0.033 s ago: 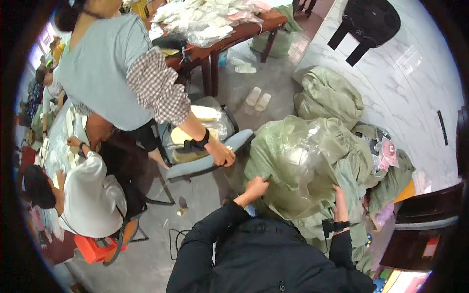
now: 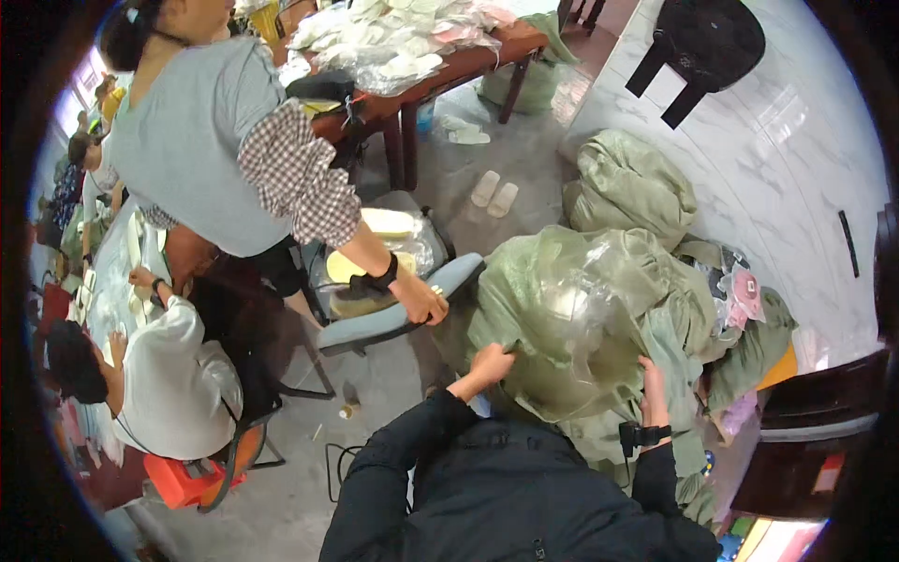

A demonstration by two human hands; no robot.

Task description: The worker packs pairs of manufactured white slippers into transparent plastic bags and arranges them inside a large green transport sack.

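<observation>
A large green woven sack (image 2: 524,300) stands in front of me, its mouth facing up. Clear plastic packaging (image 2: 585,304) shows inside it; what that wraps is hard to make out. My left hand (image 2: 489,365) is closed on the near left part of the sack's rim. On the right, my right hand (image 2: 653,382) grips the rim with its fingers curled over the fabric. Between my hands the near edge of the sack sags toward my body.
At left, a standing person's hand (image 2: 421,298) holds a grey chair (image 2: 393,314) carrying pale yellow insoles (image 2: 389,262). Another full sack (image 2: 632,187) sits behind mine. A table (image 2: 487,58) bears bagged insoles. A seated person (image 2: 178,384) works at far left. A black chair (image 2: 707,42) stands far right.
The standing person's head and upper body have shifted slightly down in view. Both my hands keep the same hold on the sack.
</observation>
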